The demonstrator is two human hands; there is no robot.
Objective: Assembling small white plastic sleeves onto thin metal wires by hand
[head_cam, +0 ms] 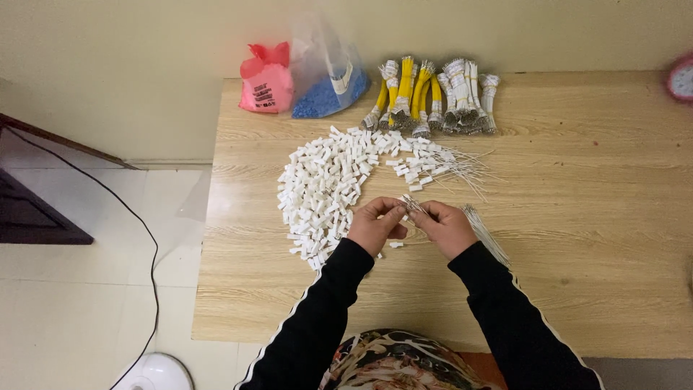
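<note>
My left hand (374,225) and my right hand (445,226) meet over the wooden table (577,238), fingertips pinched together on a small white connector with thin white wires (410,204). My right hand also holds a bundle of thin white wires (485,232) that trails off to the right. Just left of my left hand spreads a heap of small white plastic connectors (325,188). Beyond my hands lie finished connectors with white wires (440,167) attached.
Bundles of yellow and white wires (433,97) lie at the table's far edge. Beside them sit a pink bag (266,81) and a clear bag of blue pieces (328,87). A pink clock (680,78) sits far right. A black cable (148,245) crosses the floor.
</note>
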